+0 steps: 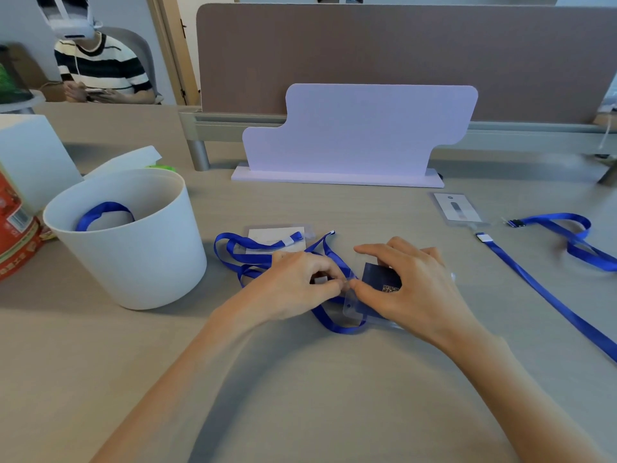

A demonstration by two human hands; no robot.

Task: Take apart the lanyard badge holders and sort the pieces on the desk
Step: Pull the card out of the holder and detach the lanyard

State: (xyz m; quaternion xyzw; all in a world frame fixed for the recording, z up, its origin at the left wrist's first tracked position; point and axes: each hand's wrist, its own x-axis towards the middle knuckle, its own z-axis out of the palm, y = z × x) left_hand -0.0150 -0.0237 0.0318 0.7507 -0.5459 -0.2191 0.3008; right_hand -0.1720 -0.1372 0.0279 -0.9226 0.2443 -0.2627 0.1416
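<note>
- A grey table (pixel 300 379) runs back to a brown divider (pixel 367 55), with a lilac board (pixel 360 132) standing in front of it.
- At far left a person (pixel 100 68) in a striped shirt sits beyond the table.
- A white bucket (pixel 140 262) stands on the left with a blue loop (pixel 103 208) inside, and a red can (pixel 13 235) is beside it.
- At centre, the left hand (pixel 293 285) has its grip pinched on a small clip (pixel 321 280) of a blue lanyard (pixel 334 324) that curls under both hands.
- The right hand (pixel 420 289) has its grip clamped on a clear holder (pixel 349 305) lying on the table, with a dark card (pixel 377 275) inside. Its thumb meets the left fingertips.
- Just behind the left hand, a second holder (pixel 273 237) with a white card lies flat among lanyard coils.
- On the right lies a third holder (pixel 459 208) with a strap (pixel 551 295) ending at its tab.
- A loose lanyard (pixel 574 242) lies further right.
</note>
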